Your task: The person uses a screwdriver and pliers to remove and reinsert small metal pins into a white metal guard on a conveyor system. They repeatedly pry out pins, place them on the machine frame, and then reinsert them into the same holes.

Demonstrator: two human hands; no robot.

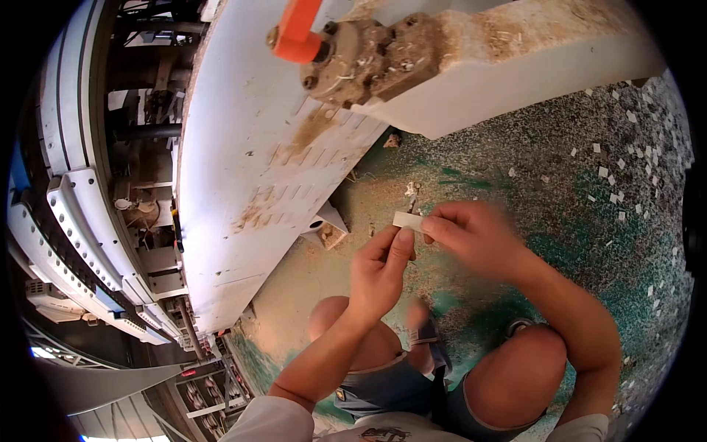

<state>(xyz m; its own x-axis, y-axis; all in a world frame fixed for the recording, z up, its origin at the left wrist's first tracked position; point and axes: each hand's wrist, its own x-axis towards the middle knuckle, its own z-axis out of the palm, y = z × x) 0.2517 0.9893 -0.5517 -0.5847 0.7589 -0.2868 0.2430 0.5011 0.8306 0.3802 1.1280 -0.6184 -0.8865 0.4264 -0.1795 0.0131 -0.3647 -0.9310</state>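
A small flat white rectangular piece is pinched between my two hands, above the floor in front of my knees. My left hand grips its lower edge with thumb and bent fingers. At the piece's right end, the thumb and fingers of my right hand are closed on it; the back of this hand is a little blurred. Just beyond the piece, a small whitish and grey bit shows against the floor, and I cannot tell what it is.
A large white machine panel with vent slots rises at left. Overhead juts a dusty metal gearbox with an orange handle, beside a white beam. Chips and white scraps litter the green floor at right.
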